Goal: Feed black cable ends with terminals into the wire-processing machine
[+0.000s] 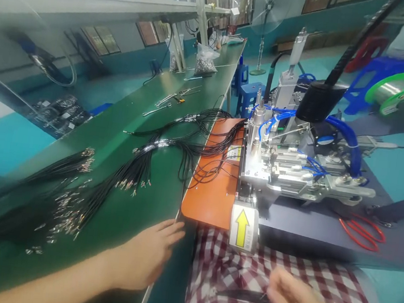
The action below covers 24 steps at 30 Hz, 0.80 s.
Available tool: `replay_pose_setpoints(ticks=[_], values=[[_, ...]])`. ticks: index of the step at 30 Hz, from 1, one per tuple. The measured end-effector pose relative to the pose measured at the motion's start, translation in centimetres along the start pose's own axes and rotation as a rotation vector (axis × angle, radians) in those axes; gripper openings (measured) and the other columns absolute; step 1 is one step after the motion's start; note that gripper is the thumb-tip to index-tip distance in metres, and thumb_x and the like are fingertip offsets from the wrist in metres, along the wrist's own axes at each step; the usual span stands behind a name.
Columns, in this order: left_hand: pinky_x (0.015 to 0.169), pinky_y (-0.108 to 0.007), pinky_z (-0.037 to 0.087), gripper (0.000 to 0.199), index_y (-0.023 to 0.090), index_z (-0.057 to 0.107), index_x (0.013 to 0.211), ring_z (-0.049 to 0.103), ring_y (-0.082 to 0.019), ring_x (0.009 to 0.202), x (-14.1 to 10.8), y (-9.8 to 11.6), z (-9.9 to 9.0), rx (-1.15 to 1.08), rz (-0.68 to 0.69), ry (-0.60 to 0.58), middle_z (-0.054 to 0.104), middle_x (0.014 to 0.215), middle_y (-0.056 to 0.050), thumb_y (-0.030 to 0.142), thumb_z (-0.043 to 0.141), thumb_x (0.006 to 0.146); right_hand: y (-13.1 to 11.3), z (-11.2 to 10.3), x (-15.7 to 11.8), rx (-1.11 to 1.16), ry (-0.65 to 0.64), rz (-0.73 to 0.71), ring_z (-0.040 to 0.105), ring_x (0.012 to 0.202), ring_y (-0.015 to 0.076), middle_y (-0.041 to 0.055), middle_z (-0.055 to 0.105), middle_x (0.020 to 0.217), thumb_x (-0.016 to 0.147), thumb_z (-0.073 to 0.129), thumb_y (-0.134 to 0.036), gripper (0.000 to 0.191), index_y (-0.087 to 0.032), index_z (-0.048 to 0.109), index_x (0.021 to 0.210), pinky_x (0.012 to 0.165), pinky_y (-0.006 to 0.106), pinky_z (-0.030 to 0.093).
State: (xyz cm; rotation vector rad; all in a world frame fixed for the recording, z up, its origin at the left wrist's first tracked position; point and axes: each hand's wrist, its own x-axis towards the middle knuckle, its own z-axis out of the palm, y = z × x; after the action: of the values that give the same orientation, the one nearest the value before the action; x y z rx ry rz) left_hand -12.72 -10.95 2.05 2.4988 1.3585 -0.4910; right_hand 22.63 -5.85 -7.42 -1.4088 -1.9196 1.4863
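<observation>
My left hand (148,252) rests over the edge of the green table (102,257), close to the front corner of the orange plate (212,191). Its fingers are stretched out loosely, with nothing visible in them. Above my lap is my right hand (296,301), somewhat blurred, its fingers loosely curved and no held object visible. A bundle of black cables (184,144) runs from the table across the orange plate to a metal machine (281,160) with blue air tubes. Below the machine's front sits a white block with a yellow arrow (242,228).
More black cables (53,202) with stripped ends lie at the table's left. Tweezers (171,97) and a bag of small metal parts (205,59) are farther back. A wire spool (394,93), red cord (360,232) and blue stool (251,96) stand or lie around the machine.
</observation>
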Motion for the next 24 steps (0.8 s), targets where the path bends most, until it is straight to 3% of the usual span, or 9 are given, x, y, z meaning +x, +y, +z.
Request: replay_pose_setpoints(ticks=[3,7,9,11,14,16,20,22,24], values=[[0.116,-0.046,0.025,0.023,0.012,0.072,0.088,0.055,-0.03,0.119,1.4,0.0,-0.2,0.087,0.098,-0.125,0.067,0.115,-0.017,0.031,0.064,0.078,-5.2,-0.2,0.8,-0.071,-0.318,-0.04,0.049,0.057,0.0151,-0.0012,0.055,0.064,0.087,0.049,-0.037,0.019,-0.024,0.055,0.075,0.051,0.025,0.037],[0.105,-0.039,0.039,0.003,0.018,0.066,0.075,0.064,-0.019,0.082,3.0,-0.1,-1.2,-0.062,0.178,-0.123,0.068,0.077,-0.003,0.02,0.068,0.076,-7.8,-0.6,0.9,-0.129,-0.382,-0.04,0.046,0.058,0.0139,-0.0025,0.052,0.064,0.087,0.05,-0.03,0.013,-0.023,0.053,0.076,0.052,0.024,0.033],[0.087,-0.03,0.047,0.009,0.02,0.061,0.074,0.062,-0.015,0.075,3.9,0.1,-2.6,-0.284,0.146,0.003,0.065,0.074,0.001,0.019,0.061,0.083,-8.0,-0.8,0.9,-0.069,-0.344,-0.018,0.047,0.059,0.0139,-0.0023,0.053,0.065,0.087,0.051,-0.03,0.012,-0.023,0.053,0.078,0.053,0.025,0.034],[0.068,-0.023,0.046,0.013,0.02,0.056,0.081,0.058,-0.013,0.071,5.1,0.5,-4.0,-0.473,0.059,0.226,0.063,0.076,0.001,0.024,0.05,0.092,-8.1,-0.9,1.1,0.09,-0.287,-0.01,0.049,0.062,0.0139,-0.0005,0.056,0.072,0.09,0.049,-0.035,0.014,-0.023,0.054,0.086,0.057,0.025,0.037],[0.059,-0.025,0.04,0.02,0.02,0.05,0.082,0.052,-0.013,0.062,7.5,1.5,-4.7,-0.484,-0.084,0.547,0.057,0.069,0.001,0.027,0.039,0.097,-8.8,-1.0,2.2,0.424,-0.197,-0.042,0.053,0.066,0.013,0.0031,0.059,0.087,0.095,0.041,-0.044,0.028,-0.022,0.049,0.11,0.065,0.028,0.043],[0.057,-0.026,0.037,0.021,0.02,0.049,0.08,0.049,-0.013,0.058,9.1,2.2,-4.3,-0.413,-0.131,0.63,0.055,0.066,0.001,0.025,0.037,0.096,-9.3,-1.1,3.4,0.567,-0.107,-0.034,0.054,0.064,0.012,0.0024,0.06,0.086,0.094,0.046,-0.043,0.029,-0.021,0.047,0.113,0.065,0.028,0.044],[0.06,-0.029,0.037,0.021,0.019,0.052,0.079,0.051,-0.017,0.061,11.2,3.5,-3.8,-0.357,-0.087,0.578,0.057,0.067,-0.002,0.026,0.041,0.094,-9.5,-1.0,5.7,0.545,0.079,-0.024,0.05,0.055,0.0086,-0.0013,0.059,0.071,0.092,0.05,-0.031,0.015,-0.018,0.053,0.085,0.055,0.023,0.041],[0.064,-0.03,0.04,0.014,0.02,0.054,0.092,0.055,-0.019,0.07,11.9,4.0,-4.3,-0.524,-0.064,0.496,0.061,0.077,-0.003,0.028,0.043,0.093,-9.3,-1.0,6.4,0.484,0.06,-0.07,0.049,0.053,0.0078,-0.0026,0.057,0.067,0.092,0.05,-0.027,0.014,-0.018,0.055,0.082,0.052,0.021,0.039],[0.066,-0.029,0.042,0.022,0.022,0.047,0.116,0.057,-0.017,0.074,12.5,4.4,-4.9,-0.82,-0.049,0.393,0.063,0.085,-0.002,0.028,0.04,0.095,-9.0,-1.3,6.8,0.5,-0.001,-0.101,0.047,0.052,0.0075,-0.0039,0.055,0.065,0.091,0.05,-0.025,0.009,-0.019,0.055,0.089,0.05,0.021,0.038]])
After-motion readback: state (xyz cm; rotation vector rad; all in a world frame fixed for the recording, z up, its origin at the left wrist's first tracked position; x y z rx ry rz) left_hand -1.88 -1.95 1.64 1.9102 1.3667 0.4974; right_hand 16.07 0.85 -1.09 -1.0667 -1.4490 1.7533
